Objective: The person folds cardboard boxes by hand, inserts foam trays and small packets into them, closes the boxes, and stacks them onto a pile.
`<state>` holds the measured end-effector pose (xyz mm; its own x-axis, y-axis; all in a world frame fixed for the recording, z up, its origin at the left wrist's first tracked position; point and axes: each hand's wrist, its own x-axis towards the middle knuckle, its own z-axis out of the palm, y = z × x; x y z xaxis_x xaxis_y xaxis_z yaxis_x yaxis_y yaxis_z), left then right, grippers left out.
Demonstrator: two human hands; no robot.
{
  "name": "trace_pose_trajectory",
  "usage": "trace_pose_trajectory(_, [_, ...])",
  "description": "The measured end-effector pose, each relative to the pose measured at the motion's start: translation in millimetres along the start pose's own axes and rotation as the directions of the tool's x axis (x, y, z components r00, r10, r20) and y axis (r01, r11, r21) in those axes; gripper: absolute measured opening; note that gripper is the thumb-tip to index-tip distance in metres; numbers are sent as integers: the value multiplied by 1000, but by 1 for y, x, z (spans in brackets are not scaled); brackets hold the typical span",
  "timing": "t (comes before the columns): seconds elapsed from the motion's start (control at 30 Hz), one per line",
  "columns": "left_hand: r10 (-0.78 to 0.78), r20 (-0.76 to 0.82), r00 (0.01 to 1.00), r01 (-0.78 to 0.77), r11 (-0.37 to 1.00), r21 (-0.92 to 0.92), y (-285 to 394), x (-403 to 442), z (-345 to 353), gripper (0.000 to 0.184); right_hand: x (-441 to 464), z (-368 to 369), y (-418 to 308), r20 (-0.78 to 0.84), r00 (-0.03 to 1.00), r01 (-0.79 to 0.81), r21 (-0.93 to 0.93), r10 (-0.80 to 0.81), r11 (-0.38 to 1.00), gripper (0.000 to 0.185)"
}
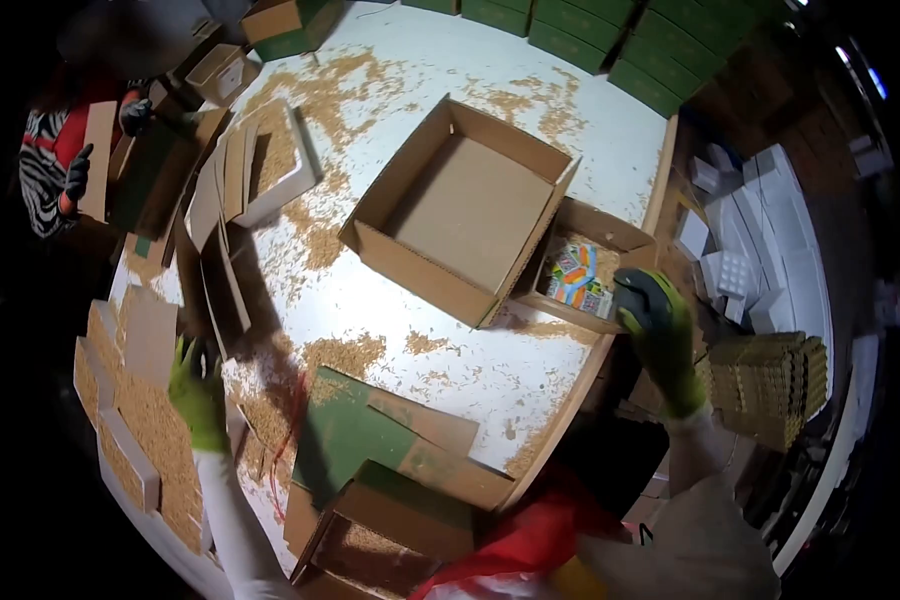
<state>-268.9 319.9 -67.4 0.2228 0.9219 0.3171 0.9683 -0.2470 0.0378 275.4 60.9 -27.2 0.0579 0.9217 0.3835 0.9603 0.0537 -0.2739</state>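
My left hand (198, 395), in a green glove with dark patches, is beside a flat cardboard piece (151, 336) and above loose wood shavings. Its fingers look spread, and nothing shows in them. My right hand (660, 335), gloved the same way, is at the right end of a small cardboard box (582, 316). Its fingers curl by the rim; whether they grip the box or something small is hidden. Colourful packets (575, 277) lie on shavings inside that box. A large open cardboard box (475, 205) stands against it, with a bare bottom.
A white tray of shavings (155, 505) lies at lower left, beside upright cardboard panels (225, 285). An open box with green sides (400, 510) is close to my body. Green cartons (580, 40) line the back. Another person's gloved hand (77, 172) holds cardboard at far left.
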Motion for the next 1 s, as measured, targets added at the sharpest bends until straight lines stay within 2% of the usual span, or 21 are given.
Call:
trace_pose_trajectory(0.03, [-111,-25,993,99,951,-293,-2,-15,-13,30,14,3,1,111,948,-313,152,298,938,33])
trace_pose_trajectory(0.07, [-153,-38,987,122,894,-431,12,-28,-41,27,31,9,-2,261,804,-592,265,534,762,34])
trace_pose_trajectory(0.1, [-138,-50,989,108,915,-389,9,-40,-56,30,44,24,6,292,798,-567,64,528,821,36])
trace_pose_trajectory(0.13, [-177,-54,983,130,866,-483,3,-54,-66,33,51,46,19,322,788,-511,-134,525,849,39])
trace_pose_trajectory(0.23, [-228,-140,964,88,765,-638,-2,-83,-97,47,49,96,59,469,757,-379,-251,455,891,41])
trace_pose_trajectory(0.27, [-245,-184,952,61,741,-669,-2,-91,-105,53,48,92,58,436,785,-355,-265,440,896,39])
trace_pose_trajectory(0.33, [-194,-277,941,-11,801,-599,-17,-112,-120,64,41,81,53,390,832,-294,-293,394,910,34])
trace_pose_trajectory(0.37, [-163,-320,933,-47,828,-559,-24,-124,-129,70,35,77,55,402,813,-361,-218,421,907,34])
trace_pose_trajectory(0.4, [-296,-315,902,30,770,-637,-11,-129,-146,65,29,73,61,414,793,-427,-145,447,892,34])
trace_pose_trajectory(0.47, [-408,-312,858,107,735,-669,5,-145,-172,61,24,58,51,409,727,-596,-22,551,803,33])
trace_pose_trajectory(0.57, [-466,-371,803,126,742,-658,3,-175,-192,54,4,78,71,88,909,-414,80,408,907,31])
trace_pose_trajectory(0.63, [-505,-366,782,138,713,-688,-10,-208,-201,50,14,64,44,77,931,-363,131,356,923,24])
trace_pose_trajectory(0.67, [-544,-329,772,154,662,-734,-22,-230,-202,48,17,49,19,151,856,-509,406,494,759,23])
trace_pose_trajectory(0.7, [-579,-290,762,165,607,-778,-28,-250,-205,47,22,33,-9,271,760,-607,620,590,498,23])
trace_pose_trajectory(0.73, [-613,-286,737,200,602,-773,-27,-264,-211,44,17,45,-3,167,841,-498,612,515,615,24])
trace_pose_trajectory(0.8, [-624,-251,740,207,566,-798,-41,-300,-218,43,13,27,-33,374,808,-505,838,455,206,27])
trace_pose_trajectory(0.83, [-631,-236,739,209,548,-810,-49,-318,-221,42,15,16,-53,462,798,-492,870,385,-25,30])
trace_pose_trajectory(0.9, [-632,-233,739,196,532,-824,-49,-343,-229,38,7,3,-91,512,840,-497,859,179,-127,38])
trace_pose_trajectory(0.93, [-641,-240,729,178,517,-837,-38,-346,-235,37,7,-1,-118,590,795,-594,805,139,-15,50])
trace_pose_trajectory(0.97, [-647,-247,721,165,507,-846,-33,-350,-241,36,3,-6,-153,584,809,-588,807,67,61,51])
trace_pose_trajectory(1.0, [-655,-231,720,170,488,-856,-33,-355,-241,35,-7,1,-173,576,816,-576,817,-43,16,47])
